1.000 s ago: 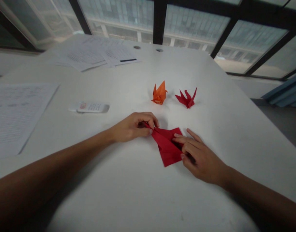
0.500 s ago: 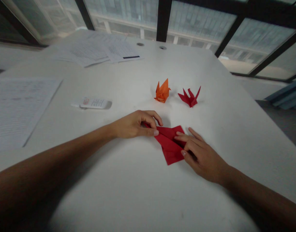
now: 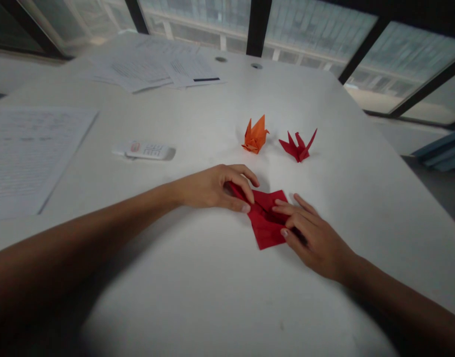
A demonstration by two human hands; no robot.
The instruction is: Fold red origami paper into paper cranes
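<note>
White tabletop [image 3: 198, 287] by windows [image 3: 198, 17] bears one red paper [image 3: 266, 235]. Left hand [image 3: 216, 186] pinches its left tip, nearly closed; right hand [image 3: 318, 243] lies half-curled on its right side, grip unclear. Folding seems in hand; the next move calls for firm creasing. Beyond the paper: one orange crane [image 3: 255, 137], one red crane [image 3: 299, 150].

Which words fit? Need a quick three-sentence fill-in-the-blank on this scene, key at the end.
1. The left hand and right hand both touch folded paper coloured ____.
2. Beside a red bird stands another folded bird, coloured ____.
3. In the picture, the white object lies to the ____ of both birds.

Missing words: red; orange; left.
</note>
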